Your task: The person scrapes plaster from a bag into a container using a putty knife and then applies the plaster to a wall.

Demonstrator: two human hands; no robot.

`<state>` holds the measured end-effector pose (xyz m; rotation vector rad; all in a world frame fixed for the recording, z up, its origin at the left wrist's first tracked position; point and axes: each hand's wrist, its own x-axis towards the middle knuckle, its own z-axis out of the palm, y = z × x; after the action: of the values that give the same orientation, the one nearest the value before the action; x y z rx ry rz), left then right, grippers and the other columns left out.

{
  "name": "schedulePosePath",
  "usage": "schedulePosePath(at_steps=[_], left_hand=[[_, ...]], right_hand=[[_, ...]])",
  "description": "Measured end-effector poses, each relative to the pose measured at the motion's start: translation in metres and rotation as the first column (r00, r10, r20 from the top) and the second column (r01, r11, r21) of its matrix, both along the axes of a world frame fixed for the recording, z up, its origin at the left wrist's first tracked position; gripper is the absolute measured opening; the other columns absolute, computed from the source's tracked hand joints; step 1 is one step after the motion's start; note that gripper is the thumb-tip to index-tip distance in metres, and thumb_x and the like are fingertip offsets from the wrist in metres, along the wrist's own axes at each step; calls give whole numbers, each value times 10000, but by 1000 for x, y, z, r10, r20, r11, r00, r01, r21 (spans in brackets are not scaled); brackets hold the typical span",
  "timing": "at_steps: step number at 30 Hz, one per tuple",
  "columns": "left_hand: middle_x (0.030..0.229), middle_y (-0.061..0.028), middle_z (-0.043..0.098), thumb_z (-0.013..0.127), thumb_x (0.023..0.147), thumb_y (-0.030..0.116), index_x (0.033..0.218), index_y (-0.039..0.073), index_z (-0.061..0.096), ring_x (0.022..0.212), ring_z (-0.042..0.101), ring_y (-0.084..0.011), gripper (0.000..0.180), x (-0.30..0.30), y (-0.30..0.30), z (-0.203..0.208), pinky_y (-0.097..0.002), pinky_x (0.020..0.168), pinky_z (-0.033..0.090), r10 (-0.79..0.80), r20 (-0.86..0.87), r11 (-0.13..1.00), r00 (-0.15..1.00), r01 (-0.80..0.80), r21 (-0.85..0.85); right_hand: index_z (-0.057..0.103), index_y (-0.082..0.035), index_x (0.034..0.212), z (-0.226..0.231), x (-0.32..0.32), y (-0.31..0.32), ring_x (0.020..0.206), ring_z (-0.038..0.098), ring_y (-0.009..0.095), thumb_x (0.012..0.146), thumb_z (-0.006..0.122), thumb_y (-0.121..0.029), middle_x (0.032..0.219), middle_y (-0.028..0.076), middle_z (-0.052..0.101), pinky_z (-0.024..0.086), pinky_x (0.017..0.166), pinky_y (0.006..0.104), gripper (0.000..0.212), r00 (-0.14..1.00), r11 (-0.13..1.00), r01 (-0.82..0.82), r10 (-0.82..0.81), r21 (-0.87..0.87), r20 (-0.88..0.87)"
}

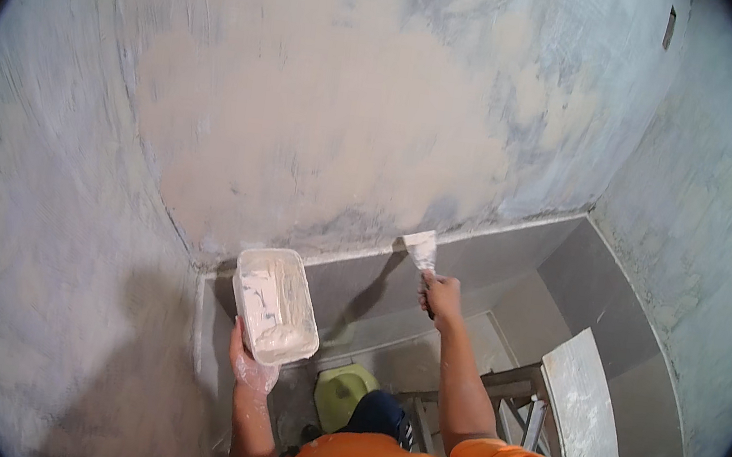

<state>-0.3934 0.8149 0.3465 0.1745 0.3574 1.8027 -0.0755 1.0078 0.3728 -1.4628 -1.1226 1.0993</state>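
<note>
My left hand (pixel 252 362) grips a white rectangular plastic tub (pixel 310 341) from below, its fingers mostly hidden beneath. Pale pinkish filler (pixel 265 303) coats the inside of the tub. Out in front, my right hand (pixel 441 295) is wrapped round the dark handle of a putty knife (pixel 423 251). The wide blade, smeared with filler, is at the lower edge of the wall (pixel 324 124), just above the grey tiles; whether it touches cannot be made out. Patchy beige and grey filler covers that wall. Splashes of filler mark my left hand and forearm.
Grey tiles (pixel 506 263) line the lower walls below a ledge. Down below is a yellow-green plastic thing (pixel 339 397), perhaps a stool. A pale board (pixel 584 416) stands at the right, beside a metal ladder-like frame (pixel 533 424). Plastered walls rise left and right.
</note>
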Motion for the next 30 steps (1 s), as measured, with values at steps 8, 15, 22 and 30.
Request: schedulePosePath(at_steps=[8,15,22,30], left_hand=[[1413,-109,592,469,1040,467,1428,70,542,1287,563,-325,560,-6,-1,9,-502,1098,431,-54,-23,999,998,54,-7],[1425,-91,587,468,1018,503,1428,121,556,1294,557,-332,568,7,11,18,-536,1088,438,-131,-8,989,991,130,-72],[1431,-92,578,467,1029,485,1445,104,534,1291,561,-316,568,34,9,80,-501,1095,436,-136,-56,989,989,132,-72],[1413,-79,587,433,1040,467,1461,99,511,1291,563,-286,565,66,47,90,-486,1103,432,-144,-343,988,928,157,10]], right_hand=[[631,-18,1016,179,38,42,469,484,111,1068,515,-384,688,30,583,383,438,256,387,818,945,-215,313,248,-483],[647,-4,917,83,38,30,414,456,130,1022,617,-368,649,46,561,348,374,286,380,899,957,-231,141,-174,-414],[650,-3,829,139,64,10,437,492,131,1037,595,-338,619,48,574,384,401,279,399,935,985,-171,155,-23,-320],[669,7,879,206,86,78,438,464,126,1022,606,-418,607,21,543,346,421,275,452,953,983,-138,164,118,-253]])
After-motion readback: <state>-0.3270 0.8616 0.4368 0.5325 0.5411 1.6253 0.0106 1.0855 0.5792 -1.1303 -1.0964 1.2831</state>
